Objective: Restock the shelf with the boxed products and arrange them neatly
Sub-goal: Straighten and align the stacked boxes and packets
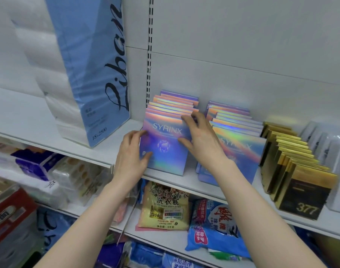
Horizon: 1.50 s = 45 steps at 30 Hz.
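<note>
Your left hand (133,151) grips the left edge of the front SYRINX box (165,151) with the thumb on its face. Your right hand (196,136) pinches its upper right corner, fingers over the top and thumb on the front, so both hands are grasping the same box. That box stands upright at the head of the left row (173,105), right at the front edge of the shelf (105,149), just beside the tall blue tissue pack (91,74). The front edge is the main risk. If you draw the box any further toward yourself, its base probably leaves the shelf, and it drops onto the detergent bags (163,207) on the shelf below. Pushing back carries its own risk: the boxes behind sit unevenly (their top edges look staggered), so a hard shove from 1 side likely fans them out or skews them toward the back wall. Watch your right forearm too, because it crosses in front of the second row of SYRINX boxes (235,120), whose front box also stands close to the front edge. A sweep to the right could tip that box or nudge it into the gold boxes (293,151) just beside it. The foil faces look slick, so a light pinch may slip.
</note>
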Each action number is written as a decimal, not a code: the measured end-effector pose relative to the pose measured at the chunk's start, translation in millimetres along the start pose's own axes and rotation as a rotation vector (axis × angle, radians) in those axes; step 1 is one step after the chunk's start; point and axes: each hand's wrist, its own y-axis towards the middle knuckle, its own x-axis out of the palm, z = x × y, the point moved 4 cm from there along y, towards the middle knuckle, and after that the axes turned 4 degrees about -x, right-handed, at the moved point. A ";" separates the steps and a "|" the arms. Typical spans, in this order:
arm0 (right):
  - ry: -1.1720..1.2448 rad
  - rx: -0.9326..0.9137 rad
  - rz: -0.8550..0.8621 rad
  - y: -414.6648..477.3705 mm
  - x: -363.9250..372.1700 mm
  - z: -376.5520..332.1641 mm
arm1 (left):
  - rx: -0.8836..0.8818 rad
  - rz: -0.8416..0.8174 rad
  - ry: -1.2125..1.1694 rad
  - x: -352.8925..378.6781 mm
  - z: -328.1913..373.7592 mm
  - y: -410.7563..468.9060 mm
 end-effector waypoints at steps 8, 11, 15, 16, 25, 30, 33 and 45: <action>0.089 0.150 -0.127 -2.1 7.9 0.6 | -0.087 -0.137 -0.149 12.0 -16.6 27.6; 0.082 0.206 -0.124 -3.2 9.9 -6.8 | -0.029 -0.258 -0.241 16.9 -28.0 38.4; 0.057 0.325 -0.142 0.7 9.7 -16.9 | 0.077 -0.371 -0.293 16.4 -33.9 58.9; 0.039 0.343 -0.152 1.9 9.3 -19.9 | 0.118 -0.389 -0.312 15.2 -32.4 63.4; 0.018 0.504 -0.154 13.5 11.7 -39.4 | 0.167 -0.529 -0.281 17.5 -29.9 84.6; -0.045 0.497 -0.067 27.9 27.5 -49.0 | 0.164 -0.404 -0.200 14.0 -39.2 92.6; -0.043 0.494 -0.041 32.0 28.6 -46.7 | 0.153 -0.418 -0.235 8.5 -39.6 98.5; 0.076 0.552 -0.102 45.0 31.8 -24.2 | 0.197 -0.382 -0.223 9.0 -21.7 124.8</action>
